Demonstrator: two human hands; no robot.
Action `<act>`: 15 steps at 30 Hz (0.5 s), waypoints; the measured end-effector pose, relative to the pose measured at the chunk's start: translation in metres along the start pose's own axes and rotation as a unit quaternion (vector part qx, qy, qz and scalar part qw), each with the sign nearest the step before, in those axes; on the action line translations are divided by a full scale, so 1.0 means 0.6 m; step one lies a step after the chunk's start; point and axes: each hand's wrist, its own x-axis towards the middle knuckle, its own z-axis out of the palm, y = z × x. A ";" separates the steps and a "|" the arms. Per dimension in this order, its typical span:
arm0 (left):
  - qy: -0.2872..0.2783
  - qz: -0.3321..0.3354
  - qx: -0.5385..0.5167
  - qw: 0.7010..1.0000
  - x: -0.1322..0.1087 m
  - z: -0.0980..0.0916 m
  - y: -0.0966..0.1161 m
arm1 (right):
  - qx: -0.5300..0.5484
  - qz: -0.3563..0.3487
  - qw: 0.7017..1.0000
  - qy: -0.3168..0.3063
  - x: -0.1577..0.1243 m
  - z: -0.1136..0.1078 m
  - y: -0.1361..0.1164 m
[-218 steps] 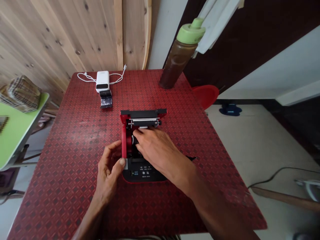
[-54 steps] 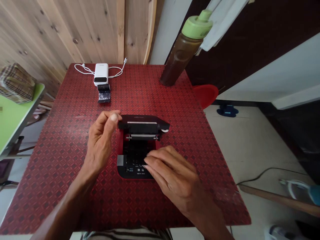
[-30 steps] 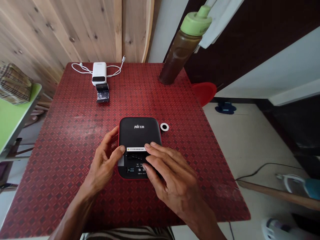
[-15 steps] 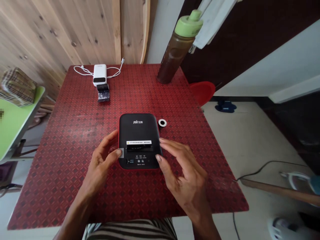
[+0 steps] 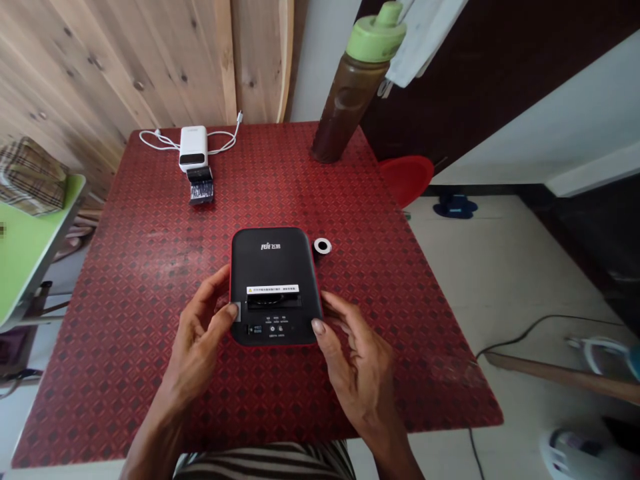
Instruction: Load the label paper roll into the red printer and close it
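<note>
A black label printer (image 5: 274, 280) with a red base lies lid-closed on the red patterned table (image 5: 150, 267). My left hand (image 5: 203, 337) grips its left side, thumb on the grey tab near the front and fingers along the edge. My right hand (image 5: 355, 357) rests at the printer's front right corner; its thumb tip touches the casing and its fingers are spread, holding nothing. A small white ring (image 5: 323, 246) lies just right of the printer's back corner.
A white power bank (image 5: 193, 147) with a cable and a small black object (image 5: 201, 185) lie at the table's far left. A tall brown bottle with a green cap (image 5: 350, 93) stands at the far edge. A green table (image 5: 25, 253) is left, a red stool (image 5: 407, 179) right.
The printer's lid, open earlier, has been shut. My right hand slid off the top to the front right corner. My left hand stays at the left side.
</note>
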 end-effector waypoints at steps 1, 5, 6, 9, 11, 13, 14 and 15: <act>0.004 0.001 0.000 1.000 0.000 0.002 0.000 | -0.003 -0.004 1.000 0.001 0.000 0.000 0.000; 0.021 -0.001 0.007 1.000 0.002 0.008 0.002 | -0.002 -0.016 1.000 0.005 -0.001 0.003 0.001; 0.021 -0.004 0.007 1.000 0.003 0.009 0.002 | -0.002 -0.020 1.000 0.005 -0.001 0.003 0.000; 0.017 -0.002 0.014 1.000 0.003 0.008 0.002 | -0.020 -0.036 0.999 0.000 0.006 -0.006 -0.005; 0.015 0.004 0.023 1.000 0.003 0.005 0.001 | -0.043 -0.067 0.997 0.005 0.021 -0.018 -0.013; 0.009 0.006 0.027 1.000 0.002 0.002 -0.001 | -0.063 -0.123 0.990 0.015 0.045 -0.028 -0.025; 0.004 0.005 0.025 1.000 0.003 0.000 -0.002 | -0.069 -0.159 0.985 0.015 0.060 -0.031 -0.032; 0.000 0.005 0.022 1.000 0.003 -0.002 -0.003 | -0.075 -0.196 0.978 0.008 0.077 -0.031 -0.039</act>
